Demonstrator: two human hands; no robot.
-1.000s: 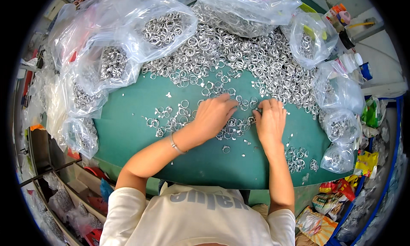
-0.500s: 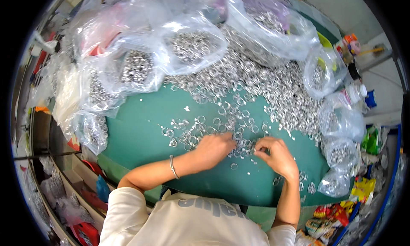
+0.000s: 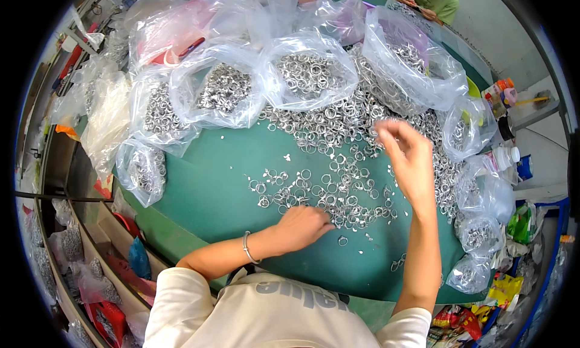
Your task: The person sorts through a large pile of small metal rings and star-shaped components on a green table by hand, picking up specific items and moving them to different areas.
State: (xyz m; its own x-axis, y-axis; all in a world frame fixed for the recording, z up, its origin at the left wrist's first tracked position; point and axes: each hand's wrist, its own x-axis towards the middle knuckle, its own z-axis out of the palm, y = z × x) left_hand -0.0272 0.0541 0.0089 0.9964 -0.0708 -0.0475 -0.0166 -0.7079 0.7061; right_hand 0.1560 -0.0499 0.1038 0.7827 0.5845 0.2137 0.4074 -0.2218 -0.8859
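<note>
Loose silver metal rings [image 3: 338,188] lie scattered over the green tabletop [image 3: 217,179]. At their near edge rests my left hand [image 3: 302,228], its fingers curled and pressed together; whatever is in them is hidden. A silver bangle [image 3: 246,246] circles that wrist. My right hand [image 3: 409,157] is raised farther out, in front of the big ring pile [image 3: 329,125] and close to a large clear bag [image 3: 423,91]. Its thumb and bent fingers stand apart, the tips slightly blurred, with nothing visible between them. One ring [image 3: 342,241] lies apart on the near side.
Clear bags of rings line the far side, such as one bag [image 3: 308,70]; smaller bags [image 3: 471,274] run down the right edge. A white-capped bottle [image 3: 504,157] stands at right. A drawer [image 3: 99,227] is at left. Another person in a green shirt [image 3: 444,6] sits across the table.
My right hand has left the scattered rings and moved up and away toward the big pile and bag. My left hand stays by the scattered rings. The view has shifted, bringing the other person into sight.
</note>
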